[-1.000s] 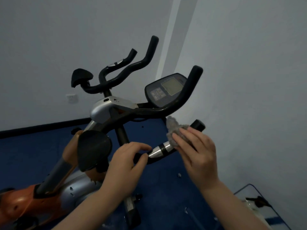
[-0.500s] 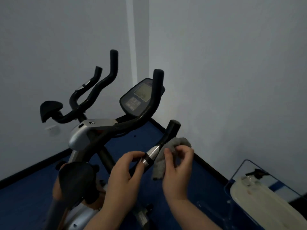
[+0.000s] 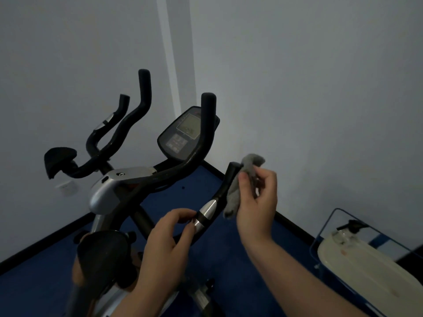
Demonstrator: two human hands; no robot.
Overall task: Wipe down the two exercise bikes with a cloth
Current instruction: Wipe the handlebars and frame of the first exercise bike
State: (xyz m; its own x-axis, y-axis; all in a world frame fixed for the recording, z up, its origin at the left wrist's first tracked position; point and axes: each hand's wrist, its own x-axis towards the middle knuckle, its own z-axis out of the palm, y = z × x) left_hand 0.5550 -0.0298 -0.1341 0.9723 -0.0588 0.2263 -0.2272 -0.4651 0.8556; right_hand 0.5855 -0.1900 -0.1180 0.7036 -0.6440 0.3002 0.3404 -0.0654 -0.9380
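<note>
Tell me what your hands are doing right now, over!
Left hand gripping handlebar at silver band. Right hand holds grey cloth against grip end. Nothing blocking. Over.

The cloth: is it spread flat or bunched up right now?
Bunched up. The grey cloth is crumpled in the right hand, pressed against the black handlebar end, its ends sticking out above and below.

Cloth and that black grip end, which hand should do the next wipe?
Right. The right hand already holds the cloth against the grip, while the left hand steadies the bar lower down at the silver band.
</note>
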